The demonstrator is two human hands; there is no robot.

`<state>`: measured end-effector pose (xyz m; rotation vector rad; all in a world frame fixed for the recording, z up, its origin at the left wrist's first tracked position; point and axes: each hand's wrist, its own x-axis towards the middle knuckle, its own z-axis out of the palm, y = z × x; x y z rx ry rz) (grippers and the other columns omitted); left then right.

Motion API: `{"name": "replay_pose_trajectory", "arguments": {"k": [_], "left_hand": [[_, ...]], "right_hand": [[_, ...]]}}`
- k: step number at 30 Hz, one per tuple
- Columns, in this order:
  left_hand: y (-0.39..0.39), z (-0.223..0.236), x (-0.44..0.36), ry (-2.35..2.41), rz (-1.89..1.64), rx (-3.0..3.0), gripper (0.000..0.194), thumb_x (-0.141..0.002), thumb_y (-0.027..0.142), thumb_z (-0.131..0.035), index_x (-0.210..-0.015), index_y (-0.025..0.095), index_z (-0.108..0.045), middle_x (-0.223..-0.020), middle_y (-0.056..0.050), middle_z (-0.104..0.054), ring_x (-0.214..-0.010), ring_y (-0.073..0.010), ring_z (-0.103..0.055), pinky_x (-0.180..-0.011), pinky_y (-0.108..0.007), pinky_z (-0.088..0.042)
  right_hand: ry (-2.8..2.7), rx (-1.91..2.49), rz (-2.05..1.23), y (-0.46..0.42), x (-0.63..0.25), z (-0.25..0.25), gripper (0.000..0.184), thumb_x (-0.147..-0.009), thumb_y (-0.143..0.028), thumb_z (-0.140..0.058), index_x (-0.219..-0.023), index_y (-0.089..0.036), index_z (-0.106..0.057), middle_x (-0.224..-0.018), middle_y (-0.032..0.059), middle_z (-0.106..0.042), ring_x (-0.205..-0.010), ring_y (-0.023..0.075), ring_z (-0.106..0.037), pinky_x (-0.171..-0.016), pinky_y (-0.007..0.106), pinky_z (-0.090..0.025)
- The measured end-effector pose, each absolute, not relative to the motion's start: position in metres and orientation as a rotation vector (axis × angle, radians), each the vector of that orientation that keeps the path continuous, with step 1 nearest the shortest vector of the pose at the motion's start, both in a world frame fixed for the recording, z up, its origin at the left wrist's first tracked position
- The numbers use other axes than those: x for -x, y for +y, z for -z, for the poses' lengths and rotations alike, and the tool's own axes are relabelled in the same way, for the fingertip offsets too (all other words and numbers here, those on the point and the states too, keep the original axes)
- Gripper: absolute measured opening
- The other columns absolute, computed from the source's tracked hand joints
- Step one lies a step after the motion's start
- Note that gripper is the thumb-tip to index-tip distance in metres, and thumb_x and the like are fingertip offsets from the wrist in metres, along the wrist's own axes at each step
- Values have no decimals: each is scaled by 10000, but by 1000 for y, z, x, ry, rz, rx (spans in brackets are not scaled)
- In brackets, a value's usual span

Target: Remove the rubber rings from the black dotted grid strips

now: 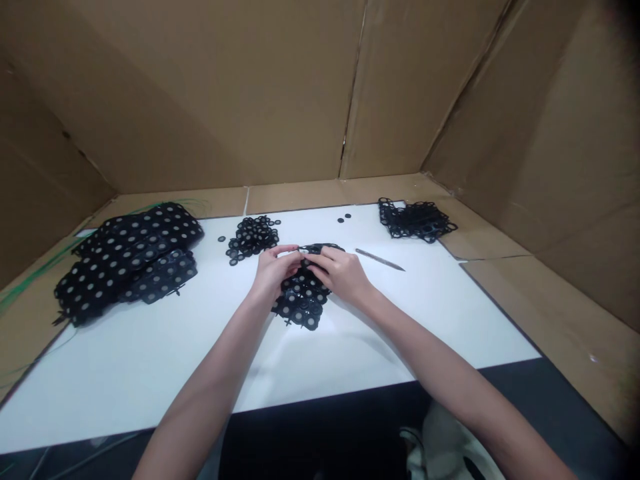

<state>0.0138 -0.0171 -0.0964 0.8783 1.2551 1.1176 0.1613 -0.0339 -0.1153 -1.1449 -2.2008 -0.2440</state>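
Note:
A black plastic sheet of round parts with pale centres (301, 299) lies on the white board (150, 360) in front of me. My left hand (273, 270) and my right hand (340, 270) both rest on its far edge. Their fingers are curled and pinch the sheet's top edge together near the middle. Much of the sheet is hidden under my hands.
A large stack of the same sheets (127, 260) lies at the left. A heap of loose black rings (253, 237) sits behind my hands, and two single ones (344, 218) further right. A thin metal tool (380, 259) and a pile of empty black frames (415, 220) lie right. Cardboard walls surround the board.

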Motion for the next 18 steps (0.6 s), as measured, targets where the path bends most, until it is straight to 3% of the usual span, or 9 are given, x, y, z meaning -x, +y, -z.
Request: {"name": "replay_pose_trajectory", "arguments": {"k": [9,18], "left_hand": [[-21,103,-22,1231,-1190,-1070,428,-460,159,-690,-884,114,-646,-425,38,-551,-437,-81,-493,-508,-201,-399],[-16,105,-17,1298,-1355,-1472,299,-568,204,-620,-860,153,-659,-593,-25,-662,-609,-156,-609,-633,-245,-447]], "right_hand": [[-2229,1141,274,-33,-161,116,76,-750,-167,-516,-781,-172,-585,-715,22,-588,-671,134,-515,-510,239,-326],[-2133,1031,22,-33,-163,111,105,-792,-146,-443,-708,-171,-500,-651,1,-497,-582,103,-432,-550,222,-353]]}}
